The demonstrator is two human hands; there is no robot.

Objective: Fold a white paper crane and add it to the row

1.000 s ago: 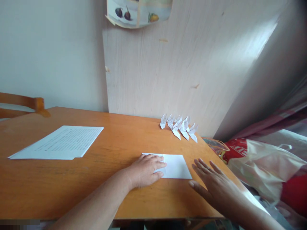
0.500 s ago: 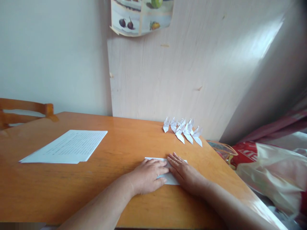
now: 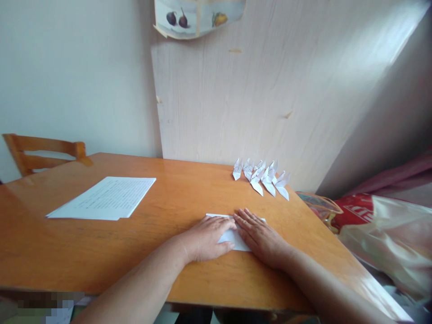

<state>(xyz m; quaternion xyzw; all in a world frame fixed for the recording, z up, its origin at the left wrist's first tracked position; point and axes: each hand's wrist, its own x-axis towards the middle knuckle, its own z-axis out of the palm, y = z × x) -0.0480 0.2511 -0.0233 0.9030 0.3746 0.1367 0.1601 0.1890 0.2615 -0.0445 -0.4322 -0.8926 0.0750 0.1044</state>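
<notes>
A white sheet of paper (image 3: 238, 242) lies flat near the front of the wooden table, partly covered by both hands. My left hand (image 3: 211, 237) rests on its left part, palm down, fingers stretched out and pointing right. On the right part lies my right hand (image 3: 258, 234), flat, its fingers pointing away and to the left. The fingertips of the two hands nearly meet over the middle of the paper. Whether the sheet is folded under my hands is hard to see.
Several folded white paper figures (image 3: 261, 177) stand at the table's back right. A stack of printed sheets (image 3: 104, 198) lies on the left of the table (image 3: 182, 189). Beyond the right edge are plastic bags (image 3: 388, 238). A wooden chair (image 3: 47, 146) stands at the far left.
The camera view has tipped down and shifted slightly left. My hands stay flat on the paper, with only slight movement of the fingers.
</notes>
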